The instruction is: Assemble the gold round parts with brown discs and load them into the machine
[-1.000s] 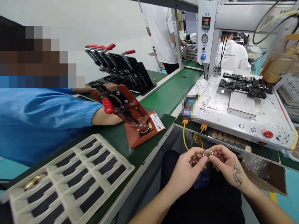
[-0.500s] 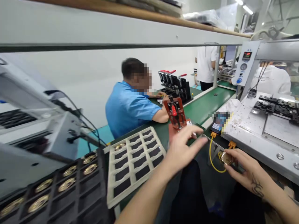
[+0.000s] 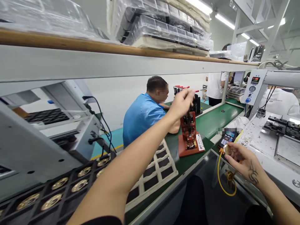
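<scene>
1. Two hands work apart: the right hand (image 3: 243,161), nearest, pinches a small brass disc (image 3: 227,149) in its fingertips, held just beside the handheld keypad (image 3: 226,138).
2. Farther off, the left hand (image 3: 181,102) is closed around the raised lever of the red toggle-clamp fixture (image 3: 190,137) on the green belt (image 3: 211,117).
3. Judged step: fixture being opened for loading; seating the disc calls for accurate placement in its nest.

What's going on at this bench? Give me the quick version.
A person sits at a green conveyor bench. Their left hand is raised to the lever on top of a red toggle-clamp fixture, while the right hand pinches a small round brass part beside it. A white tray and a black tray of brass discs lie to the left. A co-worker in a blue shirt sits across the belt.
</scene>
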A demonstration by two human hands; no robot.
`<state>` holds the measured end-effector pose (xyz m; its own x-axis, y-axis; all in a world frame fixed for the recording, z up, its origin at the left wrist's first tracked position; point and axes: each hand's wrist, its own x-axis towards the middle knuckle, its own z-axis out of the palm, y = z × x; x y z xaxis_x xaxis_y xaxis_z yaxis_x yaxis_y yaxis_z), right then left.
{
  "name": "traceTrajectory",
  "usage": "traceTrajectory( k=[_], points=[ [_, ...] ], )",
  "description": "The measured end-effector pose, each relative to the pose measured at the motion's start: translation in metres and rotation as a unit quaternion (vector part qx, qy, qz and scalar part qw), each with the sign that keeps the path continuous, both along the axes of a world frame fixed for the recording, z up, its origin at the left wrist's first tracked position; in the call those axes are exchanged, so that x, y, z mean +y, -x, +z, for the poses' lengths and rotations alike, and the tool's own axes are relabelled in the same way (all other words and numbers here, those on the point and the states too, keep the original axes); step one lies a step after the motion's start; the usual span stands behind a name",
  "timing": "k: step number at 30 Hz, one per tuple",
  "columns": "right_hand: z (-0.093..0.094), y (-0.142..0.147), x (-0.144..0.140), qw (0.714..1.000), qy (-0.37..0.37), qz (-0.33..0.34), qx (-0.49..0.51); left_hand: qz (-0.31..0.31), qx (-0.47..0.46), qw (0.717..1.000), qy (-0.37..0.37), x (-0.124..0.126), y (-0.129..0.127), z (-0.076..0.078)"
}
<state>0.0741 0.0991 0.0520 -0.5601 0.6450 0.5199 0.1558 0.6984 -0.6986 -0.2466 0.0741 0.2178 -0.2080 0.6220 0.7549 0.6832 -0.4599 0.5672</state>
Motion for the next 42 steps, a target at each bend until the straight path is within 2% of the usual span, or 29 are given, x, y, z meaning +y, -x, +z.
traceTrajectory(
  k=[2, 4, 6, 9, 12, 14, 17, 21, 25, 30, 36, 39, 42],
  points=[
    [-0.002, 0.015, 0.009, 1.0, 0.012, 0.023, -0.01, 0.025, -0.061, 0.998, 0.01, 0.005, 0.024, 0.007],
    [-0.009, 0.025, 0.014, 0.999, 0.031, 0.035, -0.018, 0.09, -0.071, 0.991, 0.073, -0.004, 0.047, -0.006],
    [-0.019, 0.03, 0.017, 0.997, 0.052, 0.046, -0.026, 0.136, -0.044, 0.97, 0.195, -0.024, 0.061, -0.039],
    [-0.03, 0.043, 0.021, 0.995, 0.061, 0.066, -0.031, 0.076, -0.019, 0.939, 0.334, -0.054, 0.058, -0.105],
    [-0.033, 0.072, 0.026, 0.994, 0.04, 0.095, -0.038, 0.026, -0.015, 0.907, 0.421, -0.058, 0.038, -0.162],
    [-0.034, 0.095, 0.032, 0.993, 0.028, 0.106, -0.044, 0.026, -0.013, 0.901, 0.432, -0.048, 0.026, -0.186],
    [-0.039, 0.12, 0.042, 0.991, 0.028, 0.115, -0.054, 0.04, -0.008, 0.908, 0.418, -0.026, 0.019, -0.205],
    [-0.054, 0.133, 0.055, 0.99, 0.047, 0.122, -0.061, 0.052, -0.016, 0.915, 0.399, -0.015, 0.024, -0.215],
    [-0.071, 0.148, 0.066, 0.985, 0.064, 0.142, -0.073, 0.043, -0.044, 0.917, 0.395, -0.03, 0.033, -0.217],
    [-0.088, 0.18, 0.077, 0.977, 0.052, 0.182, -0.099, 0.02, -0.096, 0.92, 0.38, -0.074, 0.051, -0.201],
    [-0.088, 0.207, 0.083, 0.97, 0.016, 0.211, -0.12, 0.042, -0.19, 0.903, 0.383, -0.136, 0.072, -0.169],
    [-0.085, 0.209, 0.079, 0.967, 0.008, 0.22, -0.126, 0.053, -0.274, 0.89, 0.36, -0.16, 0.076, -0.162],
    [-0.075, 0.198, 0.081, 0.969, 0.005, 0.212, -0.124, 0.053, -0.368, 0.877, 0.306, -0.181, 0.075, -0.158]
  ],
)
